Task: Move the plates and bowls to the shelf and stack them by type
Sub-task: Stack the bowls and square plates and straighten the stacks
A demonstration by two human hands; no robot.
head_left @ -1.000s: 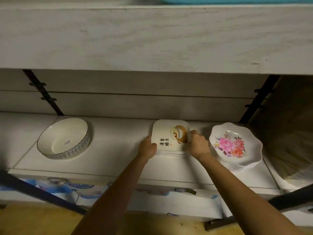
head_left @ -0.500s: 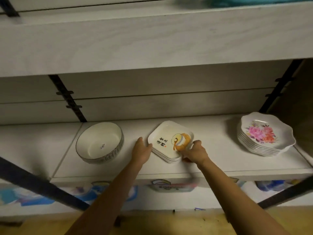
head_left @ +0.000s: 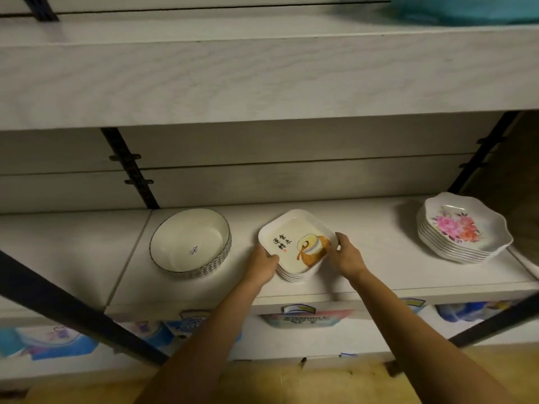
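A stack of square white plates with black lettering and an orange drawing rests on the white shelf, turned corner-on. My left hand grips its left edge and my right hand grips its right edge. To the left stands a round white bowl with a patterned outer wall, apparently the top of a stack. At the far right sits a stack of scalloped plates with pink flowers.
A thick shelf board hangs above, with a teal basket on it. Black metal uprights run behind, and a black diagonal bar crosses the front left. Packaged goods lie below the shelf.
The square plate stack has shifted left, away from the flowered stack and towards the bowl, and has been rotated. Both hands stayed on its edges. The view moved right.
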